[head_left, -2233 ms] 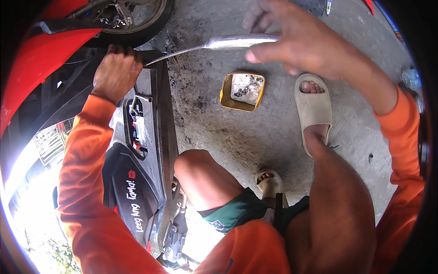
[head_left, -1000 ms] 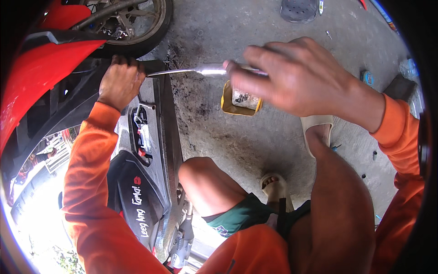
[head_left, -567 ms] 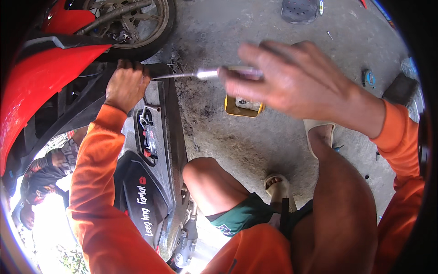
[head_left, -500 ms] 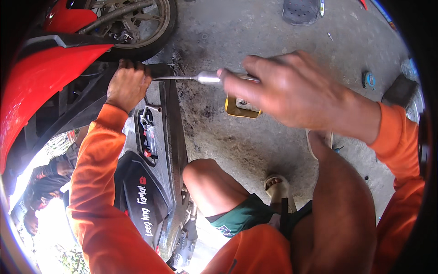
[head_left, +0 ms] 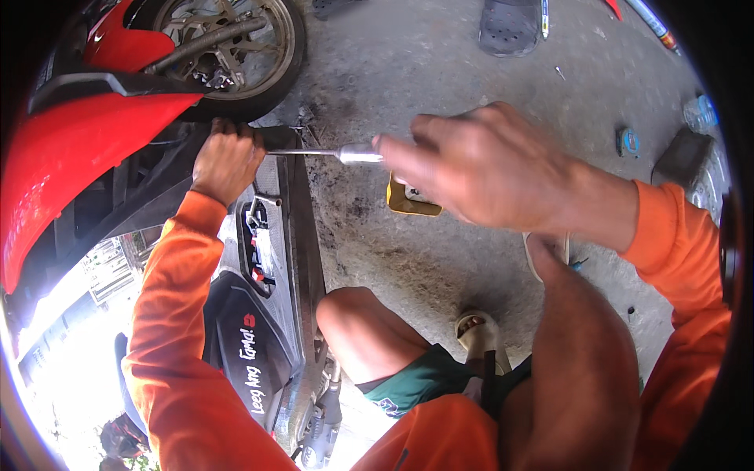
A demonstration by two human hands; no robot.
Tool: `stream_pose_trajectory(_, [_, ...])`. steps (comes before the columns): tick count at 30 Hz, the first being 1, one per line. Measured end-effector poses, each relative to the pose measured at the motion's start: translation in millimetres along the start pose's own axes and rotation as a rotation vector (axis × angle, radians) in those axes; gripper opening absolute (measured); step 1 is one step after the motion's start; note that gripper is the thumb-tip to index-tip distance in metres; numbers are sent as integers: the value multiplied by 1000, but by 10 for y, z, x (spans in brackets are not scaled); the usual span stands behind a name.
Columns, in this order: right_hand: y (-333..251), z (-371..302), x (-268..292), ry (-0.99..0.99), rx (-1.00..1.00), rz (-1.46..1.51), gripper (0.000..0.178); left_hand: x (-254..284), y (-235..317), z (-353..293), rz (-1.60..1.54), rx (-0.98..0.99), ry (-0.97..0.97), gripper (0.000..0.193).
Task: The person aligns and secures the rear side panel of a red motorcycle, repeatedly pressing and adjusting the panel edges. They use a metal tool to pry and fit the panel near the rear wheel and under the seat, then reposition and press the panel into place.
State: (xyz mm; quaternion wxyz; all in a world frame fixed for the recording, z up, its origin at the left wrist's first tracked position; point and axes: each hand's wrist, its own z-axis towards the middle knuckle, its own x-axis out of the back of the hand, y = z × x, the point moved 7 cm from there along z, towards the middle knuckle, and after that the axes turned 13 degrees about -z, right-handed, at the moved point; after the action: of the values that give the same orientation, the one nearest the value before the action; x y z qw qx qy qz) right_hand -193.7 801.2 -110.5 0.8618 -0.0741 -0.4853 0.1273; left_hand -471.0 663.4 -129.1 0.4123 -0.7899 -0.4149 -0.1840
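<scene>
My right hand [head_left: 495, 169], blurred by motion, is closed around the pale, shiny handle of a screwdriver [head_left: 357, 154]. Its thin shaft points left, to the fingers of my left hand [head_left: 228, 161]; the tip is hidden there. My left hand curls over the edge of the dark lower panel [head_left: 276, 140] of a scooter, just below the front wheel [head_left: 275, 86]. What lies under those fingers cannot be seen. Red bodywork [head_left: 86, 149] spreads to the left of that hand.
A yellow container [head_left: 412, 206] stands on the concrete floor [head_left: 369, 86] beneath my right hand. A dark clog [head_left: 514, 30] lies at the far side. To the right are a blue round item [head_left: 629, 142], a plastic bottle [head_left: 699, 115] and a dark block [head_left: 682, 161]. My bent knee [head_left: 357, 326] is beside the footboard.
The view has shifted a little, so the scooter and floor sit slightly lower. Both hands keep their places on the screwdriver and panel; the screwdriver now lies more level.
</scene>
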Motion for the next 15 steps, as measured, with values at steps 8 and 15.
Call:
stream_pose_trajectory(8, [282,-46,-83,-224,-787,697,28,41,17,24,31,16,34,38])
stream_pose_trajectory(15, [152,42,-75,-231,-439,410,28,17,33,18,17,39,-73,35])
